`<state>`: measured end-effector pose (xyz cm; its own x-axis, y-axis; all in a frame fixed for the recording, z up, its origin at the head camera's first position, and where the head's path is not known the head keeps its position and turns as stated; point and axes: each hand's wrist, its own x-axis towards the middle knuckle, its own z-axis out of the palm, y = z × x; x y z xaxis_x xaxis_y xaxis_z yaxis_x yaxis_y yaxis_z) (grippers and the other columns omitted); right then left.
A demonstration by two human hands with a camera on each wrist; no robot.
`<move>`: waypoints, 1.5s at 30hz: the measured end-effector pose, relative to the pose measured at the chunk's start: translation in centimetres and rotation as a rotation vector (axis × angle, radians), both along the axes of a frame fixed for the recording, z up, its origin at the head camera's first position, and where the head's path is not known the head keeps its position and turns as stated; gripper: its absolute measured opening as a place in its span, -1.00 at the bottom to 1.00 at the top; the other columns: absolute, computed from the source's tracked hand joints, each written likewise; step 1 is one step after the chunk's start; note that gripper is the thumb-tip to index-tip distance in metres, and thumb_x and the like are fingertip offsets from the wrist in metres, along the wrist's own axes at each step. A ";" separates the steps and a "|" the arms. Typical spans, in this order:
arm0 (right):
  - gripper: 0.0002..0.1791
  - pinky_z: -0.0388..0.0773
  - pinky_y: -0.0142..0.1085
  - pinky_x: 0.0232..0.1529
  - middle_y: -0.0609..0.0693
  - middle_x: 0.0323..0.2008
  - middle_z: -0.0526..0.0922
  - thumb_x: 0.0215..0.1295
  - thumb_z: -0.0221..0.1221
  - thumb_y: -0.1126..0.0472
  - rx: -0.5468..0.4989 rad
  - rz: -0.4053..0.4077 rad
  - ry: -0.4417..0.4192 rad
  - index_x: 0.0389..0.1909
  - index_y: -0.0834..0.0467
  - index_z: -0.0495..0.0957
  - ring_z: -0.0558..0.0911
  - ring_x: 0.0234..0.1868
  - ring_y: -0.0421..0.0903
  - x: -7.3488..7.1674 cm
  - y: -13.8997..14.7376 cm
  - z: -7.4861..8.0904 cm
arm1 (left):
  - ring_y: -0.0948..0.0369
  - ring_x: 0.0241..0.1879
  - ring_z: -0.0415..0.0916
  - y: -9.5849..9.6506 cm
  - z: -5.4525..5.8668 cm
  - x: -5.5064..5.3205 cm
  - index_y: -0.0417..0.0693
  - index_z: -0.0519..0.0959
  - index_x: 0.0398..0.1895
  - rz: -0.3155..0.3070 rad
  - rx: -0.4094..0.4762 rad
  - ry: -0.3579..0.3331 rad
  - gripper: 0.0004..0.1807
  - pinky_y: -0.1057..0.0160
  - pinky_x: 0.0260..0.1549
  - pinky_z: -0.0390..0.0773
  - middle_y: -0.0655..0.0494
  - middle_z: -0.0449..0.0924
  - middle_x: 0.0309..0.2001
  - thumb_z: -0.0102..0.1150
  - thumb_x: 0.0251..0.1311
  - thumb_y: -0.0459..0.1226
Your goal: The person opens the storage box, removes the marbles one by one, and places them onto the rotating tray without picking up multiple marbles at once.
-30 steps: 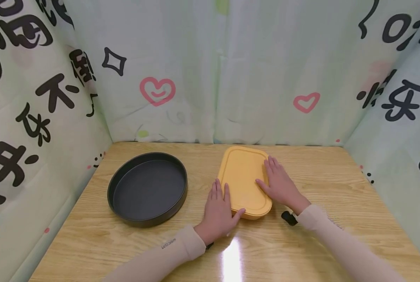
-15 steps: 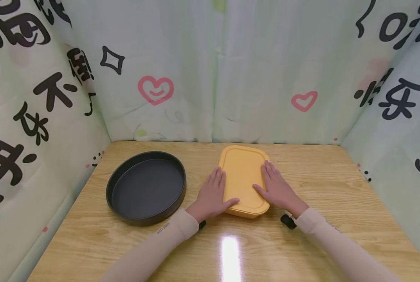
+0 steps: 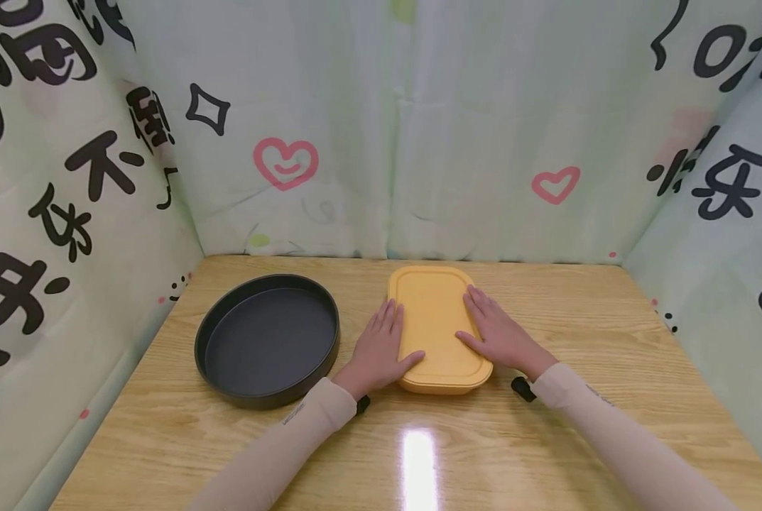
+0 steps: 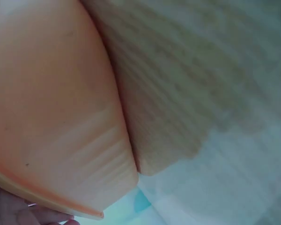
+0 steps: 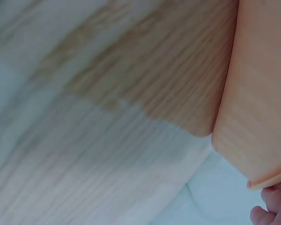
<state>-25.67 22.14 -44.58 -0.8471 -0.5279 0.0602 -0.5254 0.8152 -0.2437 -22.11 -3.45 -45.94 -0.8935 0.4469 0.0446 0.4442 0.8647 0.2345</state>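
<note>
While your two hands flank it, the lidded yellow box [image 3: 437, 328] sits on the wood-grain table [image 3: 483, 454], near the middle and toward the far side. Your left hand [image 3: 378, 351] lies along its left side and your right hand [image 3: 501, 332] along its right, fingers extended rather than curled, thumbs laid on the lid [image 3: 428, 304]. Steadying or squaring the box appears to be the step in hand; sliding it would call for even pressure from both sides, lifting it for a firmer grip. To the left, apart from the box, stands a round black pan [image 3: 268, 337]; a printed curtain [image 3: 349, 99] hangs at the far edge. The opaque lid hides any contents, your fingertips' pressure cannot be told, both wrist views are blurred, and your sleeves [image 3: 275, 454] are cut off at the near edge.
</note>
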 end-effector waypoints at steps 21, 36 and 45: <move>-0.14 -0.07 0.10 0.40 0.32 0.46 -0.17 0.37 -0.03 -0.08 -0.017 -0.007 0.007 0.40 0.43 -0.12 -0.08 0.47 0.26 -0.3 -0.3 -0.4 | -0.02 0.50 -0.26 -2.7 -0.6 2.4 -0.27 -0.20 0.46 0.032 0.078 -0.102 0.07 0.01 0.42 -0.05 -0.18 -0.22 0.50 -0.24 0.19 0.35; -0.17 0.09 0.09 0.36 0.33 0.41 0.07 0.29 0.07 -0.09 0.098 0.105 0.143 0.34 0.44 0.10 0.12 0.43 0.22 2.9 -2.2 2.4 | 0.03 0.51 -0.27 -2.6 -1.2 2.4 -0.24 -0.25 0.47 -0.017 -0.002 -0.130 0.20 0.01 0.42 -0.05 -0.13 -0.26 0.51 -0.07 0.04 0.40; -0.25 0.28 -0.03 0.30 0.25 0.36 0.25 0.30 0.06 -0.12 0.173 0.320 0.317 0.31 0.35 0.24 0.28 0.38 0.12 6.7 -5.6 2.6 | 0.05 0.51 -0.28 -2.3 -1.2 2.1 -0.25 -0.21 0.47 0.003 -0.046 -0.113 0.19 0.05 0.42 -0.06 -0.11 -0.27 0.51 -0.07 0.05 0.39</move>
<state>-19.02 16.54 -41.95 -0.5944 -0.7844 0.1771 -0.7831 0.6147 0.0941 -20.04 -5.75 -47.14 -0.8928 0.4438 -0.0771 0.4149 0.8768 0.2431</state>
